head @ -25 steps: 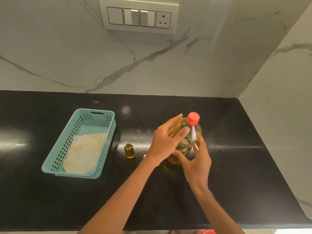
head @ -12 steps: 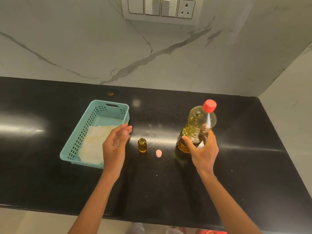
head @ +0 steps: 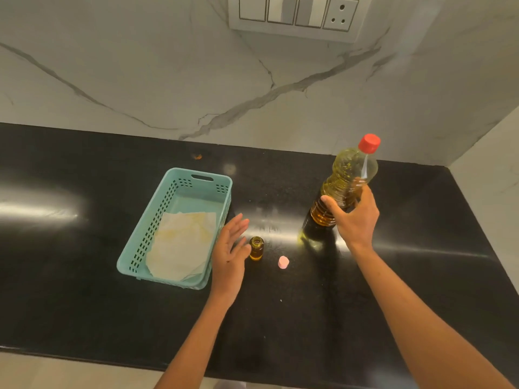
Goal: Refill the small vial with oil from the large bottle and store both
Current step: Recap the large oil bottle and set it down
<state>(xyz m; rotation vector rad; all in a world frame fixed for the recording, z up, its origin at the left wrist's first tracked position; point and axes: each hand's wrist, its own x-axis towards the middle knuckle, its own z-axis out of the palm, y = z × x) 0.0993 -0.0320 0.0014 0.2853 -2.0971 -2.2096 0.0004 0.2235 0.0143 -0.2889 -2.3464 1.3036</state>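
Far left of the vial sits the teal basket [head: 179, 220] on the black counter [head: 84, 290], a stained white paper [head: 182, 242] lying flat on its floor, nearer the front end.

Next over, your left hand [head: 229, 254] is just left of the vial, between it & the basket's right wall. Fingers spread & loose, palm turned toward the vial, gripping nothing; fingertips look close to the glass, but can't tell if they touch it.

The vial [head: 256, 248] itself stands upright on the counter, mouth uncapped, amber oil inside almost up to the neck.

Just right of the vial & a bit nearer you, the small pink cap [head: 283, 262] lies on the counter, apart from the vial, nobody touching it.

Further right of the vial, the large bottle [head: 346, 178] w/ its red cap [head: 369, 143] screwed on. It leans, top tipping away to the right, base looks lifted just off the counter w/ its yellow reflection below. Oil fills most of it.

Your right hand [head: 355, 217] is clenched round the bottle's ribbed lower half, thumb on the left side, fingers wrapped behind. Well right of the vial, then.

Behind the vial, the marble wall carries a switch panel [head: 295, 15] up top.
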